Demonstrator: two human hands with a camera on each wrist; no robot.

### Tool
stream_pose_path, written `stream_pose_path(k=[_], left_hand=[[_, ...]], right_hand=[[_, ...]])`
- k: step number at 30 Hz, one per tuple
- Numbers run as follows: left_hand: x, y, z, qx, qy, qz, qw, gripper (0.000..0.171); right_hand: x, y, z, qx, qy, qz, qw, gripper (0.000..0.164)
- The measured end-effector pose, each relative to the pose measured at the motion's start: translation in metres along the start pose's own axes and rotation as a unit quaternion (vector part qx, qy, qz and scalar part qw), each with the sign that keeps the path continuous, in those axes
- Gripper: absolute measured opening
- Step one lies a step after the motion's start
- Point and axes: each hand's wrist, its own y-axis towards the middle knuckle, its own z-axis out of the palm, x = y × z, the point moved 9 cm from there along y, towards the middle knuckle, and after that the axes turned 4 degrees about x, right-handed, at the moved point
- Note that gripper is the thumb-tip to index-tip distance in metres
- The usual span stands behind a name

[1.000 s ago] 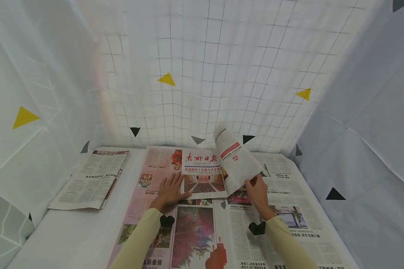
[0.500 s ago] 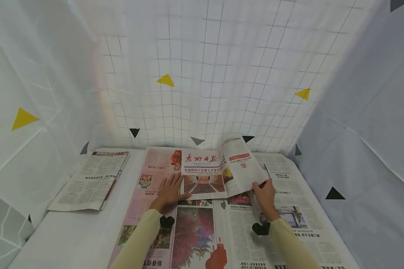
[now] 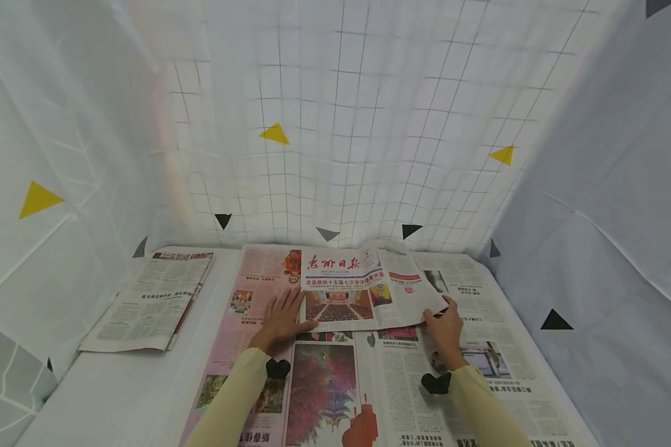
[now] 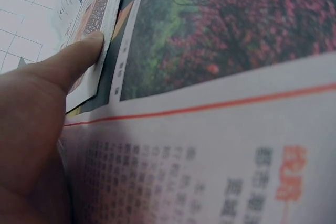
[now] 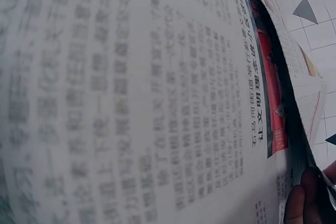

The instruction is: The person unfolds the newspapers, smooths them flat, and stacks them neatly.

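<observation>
A folded newspaper [image 3: 341,273] with a red masthead lies across the top of a larger spread-out newspaper [image 3: 402,385]. My left hand [image 3: 282,320] lies flat with spread fingers at its left edge, the thumb resting on the lower left corner; the left wrist view shows that thumb [image 4: 79,59] on the paper. With my right hand [image 3: 444,326] I pinch the lower right corner of the folded newspaper. Its right-hand part is raised a little and curves at the top. In the right wrist view only some fingertips [image 5: 307,198] show, at the lifted edge.
Another folded newspaper stack [image 3: 145,301] lies on the white table [image 3: 112,391] at the left. White sheeting with a grid [image 3: 335,155] stands behind the table, and plain sheeting [image 3: 609,248] rises at the right.
My right hand has moved rightward with the pinched corner. The curled right part of the folded newspaper has come down and flatter, uncovering more of the front page. My left hand has stayed still.
</observation>
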Motion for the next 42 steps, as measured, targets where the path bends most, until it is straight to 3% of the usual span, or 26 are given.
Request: stream_pose_path(k=[10,21,30,35,39,42], left_hand=[[-0.013,-0.011,-0.012,0.001,0.004,0.004,1.0000,0.095],[-0.011,-0.008,-0.010,0.006,0.016,-0.001,0.9999,0.094],[-0.003,-0.002,-0.003,0.000,0.000,0.008,1.0000,0.096],[0.000,0.001,-0.002,-0.007,0.003,0.009,0.9999,0.095],[0.000,0.001,-0.002,-0.005,0.013,0.004,0.9999,0.094],[-0.004,-0.002,-0.004,-0.007,0.020,0.004,0.9998,0.092]], right_hand=[[-0.002,0.001,-0.001,-0.013,-0.036,-0.011,0.999,0.066],[-0.002,-0.001,0.006,-0.017,-0.070,-0.032,0.997,0.066],[0.013,-0.001,0.010,-0.066,-0.189,-0.120,0.972,0.068],[0.038,-0.007,0.023,-0.010,-0.197,-0.173,0.965,0.065],[0.051,-0.013,0.046,0.076,-0.205,-0.214,0.952,0.062],[0.051,-0.016,0.062,0.147,-0.214,-0.209,0.943,0.061]])
